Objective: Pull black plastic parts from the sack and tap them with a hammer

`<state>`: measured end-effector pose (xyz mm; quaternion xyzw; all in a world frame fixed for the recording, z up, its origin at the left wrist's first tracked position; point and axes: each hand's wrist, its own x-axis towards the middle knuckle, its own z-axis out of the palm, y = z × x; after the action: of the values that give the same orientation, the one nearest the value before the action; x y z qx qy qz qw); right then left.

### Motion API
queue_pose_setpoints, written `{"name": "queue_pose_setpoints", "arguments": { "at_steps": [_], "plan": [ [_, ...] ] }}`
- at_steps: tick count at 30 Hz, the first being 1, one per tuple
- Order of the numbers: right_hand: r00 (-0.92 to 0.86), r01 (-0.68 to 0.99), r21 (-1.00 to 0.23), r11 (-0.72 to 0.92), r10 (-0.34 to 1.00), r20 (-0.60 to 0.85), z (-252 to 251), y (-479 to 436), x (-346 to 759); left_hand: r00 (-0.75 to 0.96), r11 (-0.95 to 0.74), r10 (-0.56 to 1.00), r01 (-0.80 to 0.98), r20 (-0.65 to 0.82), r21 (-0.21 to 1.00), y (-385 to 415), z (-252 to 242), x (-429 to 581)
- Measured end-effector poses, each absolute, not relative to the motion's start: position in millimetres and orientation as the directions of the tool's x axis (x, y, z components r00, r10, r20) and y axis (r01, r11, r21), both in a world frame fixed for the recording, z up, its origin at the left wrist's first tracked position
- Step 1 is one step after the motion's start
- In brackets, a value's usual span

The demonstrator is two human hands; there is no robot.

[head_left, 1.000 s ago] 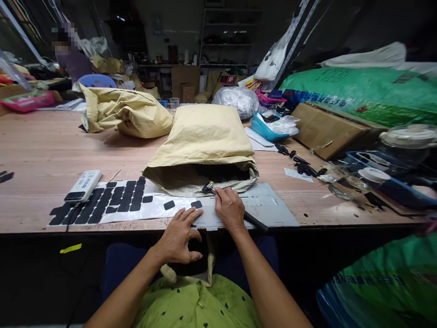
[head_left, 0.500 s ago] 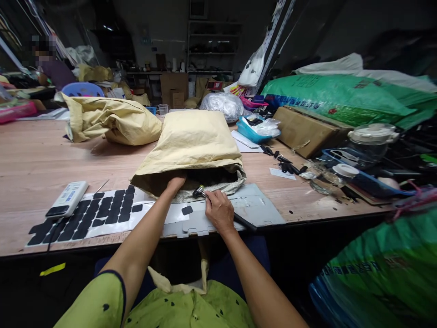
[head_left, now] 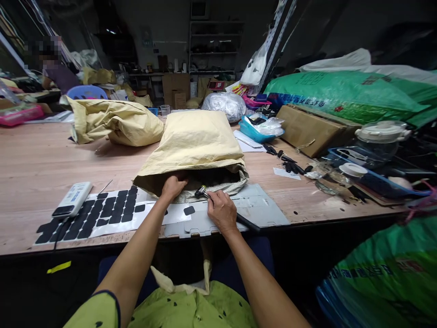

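A tan woven sack (head_left: 201, 136) lies on the table with its dark mouth facing me. My left hand (head_left: 173, 187) is at the left part of that mouth, its fingers curled and partly in shadow; what they hold, if anything, is hidden. In front of the opening, my right hand (head_left: 222, 209) is closed around a small hammer (head_left: 202, 192). Its black and yellowish head points up and left, and its black handle sticks out below the hand. Under both lies a grey cardboard sheet (head_left: 262, 214), beside a white sheet of black rounded-square stickers (head_left: 112, 207).
A white device (head_left: 72, 199) with a cable sits at the left. Another tan sack (head_left: 116, 120) lies behind it. To the right are black handle-like pieces (head_left: 290, 164), a blue basket (head_left: 259, 130), a cardboard box (head_left: 314, 130) and a lidded jar (head_left: 380, 139). A person (head_left: 59, 75) sits far left.
My left hand has drawn back toward me, from deeper inside the sack to its mouth. The right hand keeps its hold on the hammer. The view has shifted slightly.
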<state>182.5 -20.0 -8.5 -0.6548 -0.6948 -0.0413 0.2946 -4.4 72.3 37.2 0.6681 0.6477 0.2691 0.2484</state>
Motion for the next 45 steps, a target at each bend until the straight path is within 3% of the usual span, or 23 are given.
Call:
{"name": "queue_pose_setpoints", "arguments": {
  "at_steps": [6,13,18,24,27,34,40,45],
  "plan": [
    [0.04,0.937,-0.324,0.127,0.886,0.462,-9.0,-20.1,182.8,0.309,-0.298,0.944,0.654,0.113,0.695,8.5,26.8,-39.0],
    [0.028,0.941,-0.308,0.142,0.872,0.489,-15.6,-18.9,184.6,0.317,-0.38,0.925,0.73,0.211,0.568,-11.3,9.0,-31.8],
    [0.023,0.928,-0.341,0.151,0.889,0.457,-13.7,-18.7,187.1,0.335,-0.379,0.924,0.742,0.184,0.553,-7.0,10.9,-32.7],
    [0.045,0.755,-0.577,0.311,0.853,0.519,2.4,-42.1,173.6,0.312,-0.348,0.935,0.697,0.171,0.627,-8.2,14.0,-32.2],
    [0.005,0.671,-0.639,0.376,0.86,0.511,7.5,-54.2,160.8,0.294,-0.336,0.939,0.683,0.177,0.649,-8.0,13.5,-31.8],
    [-0.03,0.702,-0.596,0.39,0.852,0.523,11.8,-67.8,143.5,0.297,-0.322,0.942,0.675,0.154,0.664,-7.2,13.9,-32.6],
    [-0.079,0.753,-0.558,0.348,0.89,0.449,5.4,-69.0,143.6,0.268,-0.304,0.95,0.683,0.159,0.665,-7.5,12.6,-31.5],
    [0.003,0.734,-0.571,0.367,0.84,0.543,10.0,-66.8,151.3,0.281,-0.31,0.947,0.673,0.156,0.671,-7.1,12.2,-32.4]
  ]
}}
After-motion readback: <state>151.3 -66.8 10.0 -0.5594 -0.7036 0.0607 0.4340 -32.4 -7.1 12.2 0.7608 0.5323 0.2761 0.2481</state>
